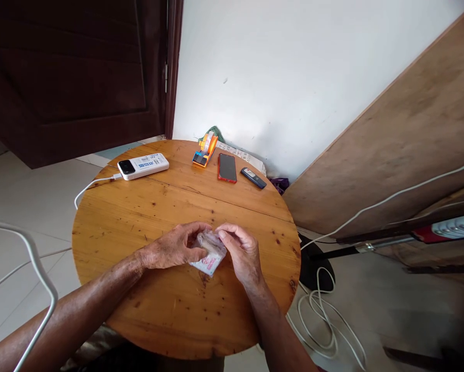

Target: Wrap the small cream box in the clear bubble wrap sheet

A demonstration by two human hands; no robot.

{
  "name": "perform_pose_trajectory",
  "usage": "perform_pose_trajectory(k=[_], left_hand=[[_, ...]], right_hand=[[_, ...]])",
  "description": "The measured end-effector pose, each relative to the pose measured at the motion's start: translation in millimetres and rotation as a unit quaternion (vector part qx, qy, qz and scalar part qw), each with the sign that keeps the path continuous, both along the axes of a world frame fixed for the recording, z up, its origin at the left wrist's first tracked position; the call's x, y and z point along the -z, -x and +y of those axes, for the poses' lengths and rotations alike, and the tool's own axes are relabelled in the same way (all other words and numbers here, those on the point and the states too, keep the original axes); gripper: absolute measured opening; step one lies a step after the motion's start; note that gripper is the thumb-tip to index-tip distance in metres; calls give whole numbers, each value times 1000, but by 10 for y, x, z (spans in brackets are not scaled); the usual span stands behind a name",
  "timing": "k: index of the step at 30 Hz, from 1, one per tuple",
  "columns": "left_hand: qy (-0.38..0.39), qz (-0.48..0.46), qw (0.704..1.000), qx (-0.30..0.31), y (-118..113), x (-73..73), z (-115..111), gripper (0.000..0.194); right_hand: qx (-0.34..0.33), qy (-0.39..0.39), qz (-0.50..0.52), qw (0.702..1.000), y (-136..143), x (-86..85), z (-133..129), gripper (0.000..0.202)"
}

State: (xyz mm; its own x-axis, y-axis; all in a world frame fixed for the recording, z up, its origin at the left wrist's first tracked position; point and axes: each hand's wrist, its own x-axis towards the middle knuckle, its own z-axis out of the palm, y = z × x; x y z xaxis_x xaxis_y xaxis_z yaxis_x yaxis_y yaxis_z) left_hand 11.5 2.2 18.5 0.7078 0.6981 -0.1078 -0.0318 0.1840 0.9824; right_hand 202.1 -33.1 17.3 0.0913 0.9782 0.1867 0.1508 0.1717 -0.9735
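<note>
Hands are meeting near the middle of the round wooden table (170,310), left hand (173,248) and right hand (243,253) both pinching a small clear plastic packet (210,256), each grip closing narrowly on it. Farther off are lying a white power bank (143,166), a tape dispenser (205,149), a red-cased phone (227,167) and a small dark handset (254,177).

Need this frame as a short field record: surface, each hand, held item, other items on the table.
surface: round wooden table
left hand: grips the left side of the small clear plastic packet
right hand: pinches the packet's top right edge
packet: crumpled, white label with red print, at table centre, contents unclear
far edge: white power bank with cable, orange tape dispenser, red-cased phone, small dark handset
</note>
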Motion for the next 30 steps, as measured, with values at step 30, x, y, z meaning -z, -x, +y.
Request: perform_pose_trajectory(k=[30], left_hand=[[-1, 64, 997, -49, 8, 5, 75, 29]], right_hand=[[-49, -176, -186, 965, 71, -99, -105, 19]])
